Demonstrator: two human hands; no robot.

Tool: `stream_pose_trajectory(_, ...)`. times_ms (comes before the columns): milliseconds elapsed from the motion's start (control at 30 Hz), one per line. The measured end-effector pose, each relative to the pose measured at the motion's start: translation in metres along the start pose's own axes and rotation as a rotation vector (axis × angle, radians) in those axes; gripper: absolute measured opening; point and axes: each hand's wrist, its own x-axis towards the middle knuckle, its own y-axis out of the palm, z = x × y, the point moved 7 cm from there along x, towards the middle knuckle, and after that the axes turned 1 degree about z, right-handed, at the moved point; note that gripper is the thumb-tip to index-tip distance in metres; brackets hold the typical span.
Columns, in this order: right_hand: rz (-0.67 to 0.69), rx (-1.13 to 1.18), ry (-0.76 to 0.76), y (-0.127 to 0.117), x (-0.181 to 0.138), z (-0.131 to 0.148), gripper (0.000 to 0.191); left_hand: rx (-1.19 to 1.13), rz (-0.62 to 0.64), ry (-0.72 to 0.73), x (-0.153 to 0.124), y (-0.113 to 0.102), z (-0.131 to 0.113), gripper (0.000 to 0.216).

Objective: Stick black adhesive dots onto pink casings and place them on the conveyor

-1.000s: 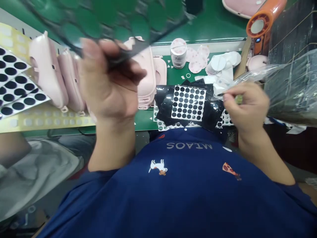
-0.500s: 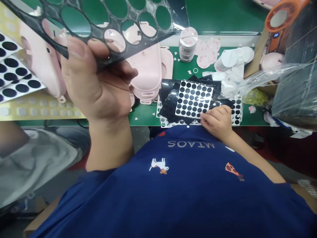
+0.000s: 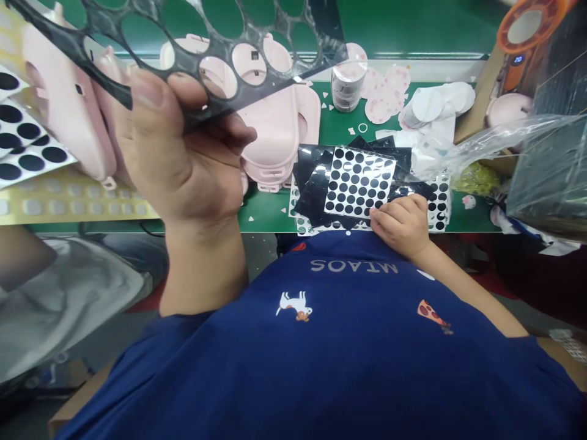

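Raised close to the camera, my left hand (image 3: 183,153) pinches the lower edge of a dark, see-through sheet with round holes (image 3: 261,101) between thumb and fingers. The pink cases behind show through its holes. At the table's front edge, my right hand (image 3: 403,226) is closed, with fingertips at the lower right corner of a white sheet of black round stickers (image 3: 360,183). That sheet lies on glossy black sheets (image 3: 314,189), with more dotted sheets (image 3: 440,201) underneath. How firmly the right fingers grip the corner is partly hidden.
Pink cases (image 3: 273,134) stand behind my left hand. A clear round stack (image 3: 348,79), pink patterned discs (image 3: 387,91) and white rolls (image 3: 424,107) sit farther back. Right are an orange fan (image 3: 527,27) and plastic film (image 3: 495,140). Yellow backing strips (image 3: 77,205) lie left, near another person's clothing (image 3: 77,293).
The holed sheet in my left hand has tilted and shifted slightly. My right hand stays at the sticker sheet's corner, almost unmoved. The view has shifted a little.
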Motion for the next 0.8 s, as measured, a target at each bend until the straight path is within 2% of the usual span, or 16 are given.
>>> stream_pose_trajectory(133,0.063,0.012,-0.017,0.002,0.001,0.001,0.015,0.024,0.109,0.028,0.000,0.004,0.002,0.042)
stream_pose_trajectory(300,0.098,-0.013,-0.080,0.000,0.005,0.002,0.016,-0.022,0.095,-0.005,0.004,0.002,0.007,0.040)
stream_pose_trajectory(467,0.167,-0.032,-0.097,0.004,0.005,0.001,0.019,-0.008,0.130,0.061,0.008,-0.004,0.016,0.029)
stream_pose_trajectory(567,0.151,-0.007,-0.102,0.003,0.007,0.002,0.019,-0.041,0.175,0.090,0.009,-0.007,0.021,0.038)
stream_pose_trajectory(633,0.117,-0.005,-0.129,-0.001,0.009,0.005,0.018,-0.041,0.203,0.094,0.009,-0.005,0.021,0.036)
stream_pose_trajectory(800,0.102,-0.050,-0.185,-0.005,0.014,0.010,0.020,-0.027,0.177,0.054,0.010,-0.003,0.023,0.031)
